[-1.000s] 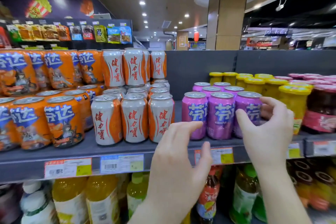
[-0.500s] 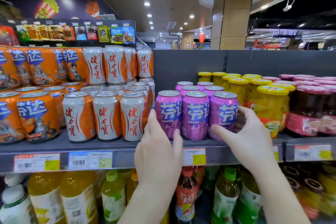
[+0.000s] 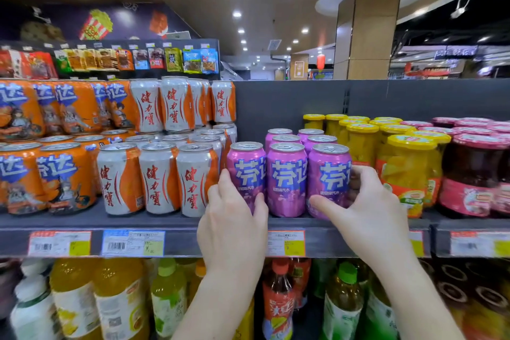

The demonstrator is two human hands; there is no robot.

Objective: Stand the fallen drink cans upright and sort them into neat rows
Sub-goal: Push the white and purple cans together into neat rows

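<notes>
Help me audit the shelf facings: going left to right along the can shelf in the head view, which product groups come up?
Orange cans → white-and-orange cans → purple cans → yellow-lidded fruit jars → pink-lidded dark jars.

Three purple cans stand up straight, side by side, at the front of the shelf [image 3: 165, 219]: the left purple can [image 3: 246, 171], the middle purple can [image 3: 287, 179] and the right purple can [image 3: 328, 176]. More purple cans [image 3: 284, 138] stand behind them. The left hand [image 3: 234, 226] holds the left purple can. The right hand [image 3: 369, 210] holds the right purple can. To their left, white and orange cans [image 3: 158, 178] and orange cans [image 3: 66, 176] stand in rows.
</notes>
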